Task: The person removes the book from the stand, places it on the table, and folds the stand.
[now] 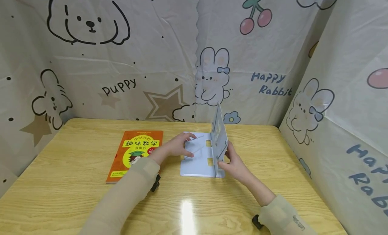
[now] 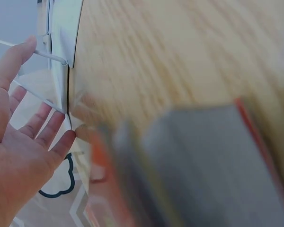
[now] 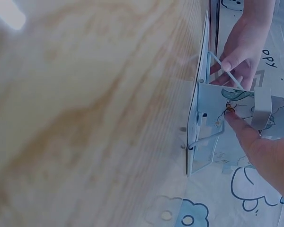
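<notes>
A pale blue metal book stand (image 1: pixel 197 166) lies with its base plate flat on the table and its slotted plate (image 1: pixel 219 135) upright at the right. My right hand (image 1: pixel 234 164) grips the near right edge of that upright plate, thumb and fingers on opposite faces. Over the base, my left hand (image 1: pixel 177 145) spreads its thumb and fingers around a thin wire support (image 2: pixel 49 57). In the left wrist view the thumb touches one arm of the wire, and the fingers lie near the other arm. Printed drawings show on the plate in the right wrist view.
Left of the stand lies an orange book (image 1: pixel 137 144), partly covered by my left sleeve. The wooden table (image 1: pixel 212 201) ends at a cartoon-printed cloth (image 1: pixel 163 60) at the back and sides. A bright light reflection shows at the front of the table.
</notes>
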Motion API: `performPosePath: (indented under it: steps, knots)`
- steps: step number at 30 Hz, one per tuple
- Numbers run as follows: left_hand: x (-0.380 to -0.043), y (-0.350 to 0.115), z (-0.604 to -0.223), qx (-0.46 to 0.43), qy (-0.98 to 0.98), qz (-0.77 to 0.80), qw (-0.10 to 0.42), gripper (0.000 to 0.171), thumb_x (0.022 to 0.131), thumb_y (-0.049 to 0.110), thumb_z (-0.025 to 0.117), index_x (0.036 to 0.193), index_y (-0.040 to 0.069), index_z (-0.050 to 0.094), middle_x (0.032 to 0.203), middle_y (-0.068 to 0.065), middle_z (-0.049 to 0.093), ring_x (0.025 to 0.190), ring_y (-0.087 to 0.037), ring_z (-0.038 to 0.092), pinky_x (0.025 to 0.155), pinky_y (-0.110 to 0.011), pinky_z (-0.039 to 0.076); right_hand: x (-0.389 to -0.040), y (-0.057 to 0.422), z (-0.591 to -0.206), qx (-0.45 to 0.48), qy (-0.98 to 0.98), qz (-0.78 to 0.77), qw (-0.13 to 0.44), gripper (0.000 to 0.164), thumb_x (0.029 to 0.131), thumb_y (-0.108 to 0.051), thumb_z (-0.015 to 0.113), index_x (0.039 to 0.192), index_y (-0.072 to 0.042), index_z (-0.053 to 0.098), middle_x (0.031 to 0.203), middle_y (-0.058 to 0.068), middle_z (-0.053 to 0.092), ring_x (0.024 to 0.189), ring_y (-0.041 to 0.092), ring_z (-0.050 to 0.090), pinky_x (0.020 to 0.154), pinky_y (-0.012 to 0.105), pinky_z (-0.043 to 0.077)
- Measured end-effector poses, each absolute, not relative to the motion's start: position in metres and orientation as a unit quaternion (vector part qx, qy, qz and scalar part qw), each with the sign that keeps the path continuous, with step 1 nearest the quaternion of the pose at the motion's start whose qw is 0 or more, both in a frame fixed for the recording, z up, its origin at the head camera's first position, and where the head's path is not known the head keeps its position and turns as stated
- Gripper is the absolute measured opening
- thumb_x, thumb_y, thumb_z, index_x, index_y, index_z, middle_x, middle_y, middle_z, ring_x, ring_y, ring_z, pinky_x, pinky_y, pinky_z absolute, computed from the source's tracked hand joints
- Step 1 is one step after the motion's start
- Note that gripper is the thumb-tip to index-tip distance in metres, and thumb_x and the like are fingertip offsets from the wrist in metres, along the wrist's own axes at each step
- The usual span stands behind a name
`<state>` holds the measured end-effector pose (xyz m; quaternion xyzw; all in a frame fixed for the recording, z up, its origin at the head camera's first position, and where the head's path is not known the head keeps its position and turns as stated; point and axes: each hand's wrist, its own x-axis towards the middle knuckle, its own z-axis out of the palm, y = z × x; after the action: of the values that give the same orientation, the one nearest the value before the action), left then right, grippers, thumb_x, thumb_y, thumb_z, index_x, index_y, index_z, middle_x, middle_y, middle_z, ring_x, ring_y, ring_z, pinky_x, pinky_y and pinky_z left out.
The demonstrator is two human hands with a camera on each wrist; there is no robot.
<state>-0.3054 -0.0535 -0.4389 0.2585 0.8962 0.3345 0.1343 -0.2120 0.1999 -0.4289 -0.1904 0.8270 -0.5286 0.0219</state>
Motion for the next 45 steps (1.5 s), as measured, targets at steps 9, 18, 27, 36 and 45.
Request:
performPosePath:
  steps: [9,18,27,36,45]
  knots:
    - [-0.305,-0.046,-0.44,0.26,0.916,0.277,0.124,0.068,0.075,0.031,0.079,0.135,0.02,0.048,0.133,-0.013,0.045,0.119,-0.028,0.045,0.101,-0.043,0.041,-0.212,0.2,-0.428,-0.186,0.827,-0.53,0.023,0.086,0.083,-0.002,0.057,0.151,-0.024,0.009,0.155,0.017,0.015,0.134,0.043,0.031,0.097,0.056,0.042]
    - [-0.305,-0.039,-0.439,0.266,0.933,0.215,0.114,0.066,0.074,0.037,0.078,0.133,0.022,0.052,0.132,-0.011,0.046,0.118,-0.029,0.039,0.097,-0.046,0.037,-0.212,0.199,-0.427,-0.175,0.825,-0.536,0.03,0.089,0.083,-0.001,0.058,0.152,-0.021,0.005,0.156,0.018,0.011,0.135,0.045,0.028,0.099,0.061,0.037]
    - [-0.305,-0.036,-0.441,0.261,0.94,0.186,0.115,0.065,0.074,0.041,0.078,0.132,0.025,0.054,0.132,-0.009,0.045,0.12,-0.028,0.036,0.099,-0.048,0.034,-0.201,0.192,-0.409,-0.179,0.828,-0.531,0.035,0.084,0.083,0.001,0.055,0.151,-0.014,0.007,0.155,0.022,0.011,0.134,0.048,0.029,0.1,0.061,0.036]
    - [-0.306,-0.036,-0.444,0.254,0.945,0.172,0.116,0.064,0.073,0.044,0.078,0.131,0.027,0.056,0.133,-0.008,0.043,0.122,-0.028,0.033,0.1,-0.048,0.032,-0.2,0.192,-0.406,-0.188,0.828,-0.528,0.033,0.083,0.083,0.002,0.054,0.15,-0.01,0.008,0.154,0.024,0.012,0.133,0.049,0.029,0.099,0.062,0.037]
    - [-0.3,-0.037,-0.441,0.257,0.941,0.187,0.117,0.066,0.076,0.039,0.077,0.136,0.024,0.052,0.136,-0.011,0.042,0.122,-0.029,0.033,0.101,-0.048,0.031,-0.21,0.198,-0.425,-0.192,0.826,-0.53,0.03,0.085,0.083,-0.003,0.057,0.15,-0.023,0.01,0.155,0.015,0.015,0.131,0.042,0.036,0.095,0.057,0.044]
